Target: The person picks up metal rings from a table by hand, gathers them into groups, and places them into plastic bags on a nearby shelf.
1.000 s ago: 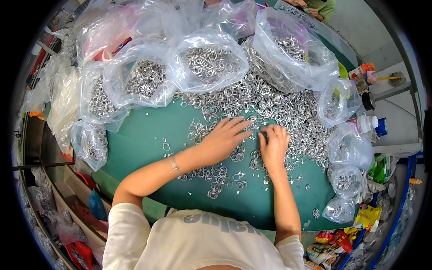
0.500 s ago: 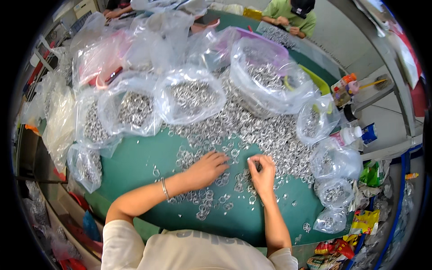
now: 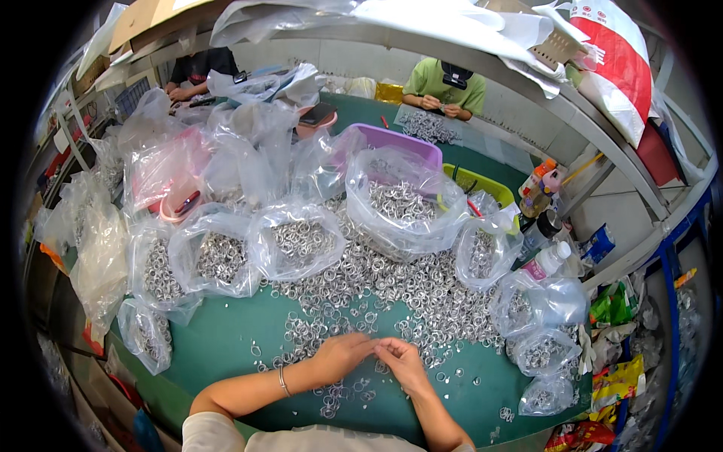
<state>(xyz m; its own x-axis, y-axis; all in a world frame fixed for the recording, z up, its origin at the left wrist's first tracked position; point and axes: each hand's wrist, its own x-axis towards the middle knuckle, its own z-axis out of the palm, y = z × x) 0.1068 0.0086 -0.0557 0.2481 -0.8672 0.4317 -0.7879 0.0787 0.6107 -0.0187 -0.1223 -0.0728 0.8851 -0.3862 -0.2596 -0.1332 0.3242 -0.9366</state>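
Observation:
My left hand [image 3: 343,357] and my right hand [image 3: 404,364] meet at the fingertips over the near part of the green table [image 3: 226,331]. Both are closed, with fingers pinched together; anything between them is too small or hidden to make out. Loose silver-coloured metal rings [image 3: 331,395] lie under and beside my left hand. Just beyond both hands spreads a large heap of the same rings [image 3: 444,320]. A metal bracelet [image 3: 283,381] circles my left wrist.
Clear plastic bags of rings [image 3: 221,256] line the far and left sides, with smaller bags [image 3: 544,354] at the right. A big bag [image 3: 403,203] stands before a purple basin [image 3: 399,141]. Bottles [image 3: 548,260] stand at the right. Across the table, a person in green [image 3: 444,90] handles small parts.
My hands were apart over the rings; now they have come together at the fingertips. The view has tilted up, showing more of the shelf and the people opposite.

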